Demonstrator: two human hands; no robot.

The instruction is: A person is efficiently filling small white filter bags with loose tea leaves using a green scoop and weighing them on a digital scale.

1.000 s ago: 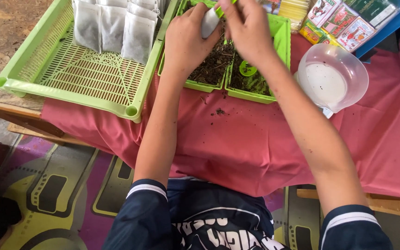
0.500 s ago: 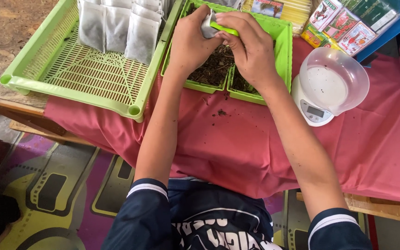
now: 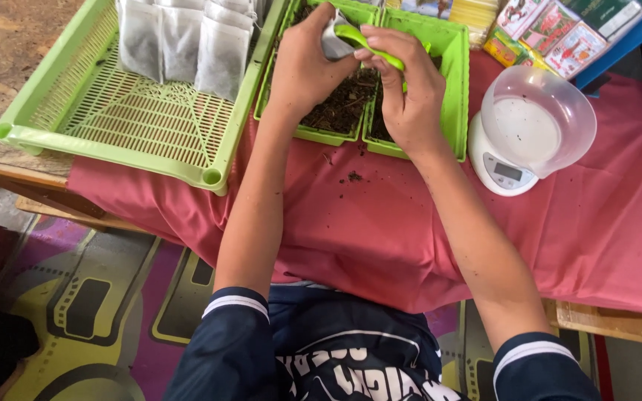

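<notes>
We are looking down on a desk of worn wood, most of it draped in a pink cloth that is carrying specks of dark soil; below its edge a floor mat patterned in yellow, purple and black is showing. We are seeing the person's own two bare hands raised over a small green tray that is sitting on the cloth and holding dark soil. The left hand is closing its grip around a small white pouch, pinching it upright over the soil. The right hand is holding a green scoop, its fingers wrapping the handle while the bowl end is meeting the mouth of the pouch; we cannot tell how much soil is lying in the scoop. The two hands are touching at the fingertips, so pouch and scoop are sitting between them at the far side of the tray.

To the left, touching the small tray's wall, a large green slatted basket is resting partly on the bare wood, and a row of filled white pouches is leaning along its far side. To the right, a white kitchen scale is carrying a clear plastic bowl. Beyond it, colourful seed packets are lying on a blue surface.
</notes>
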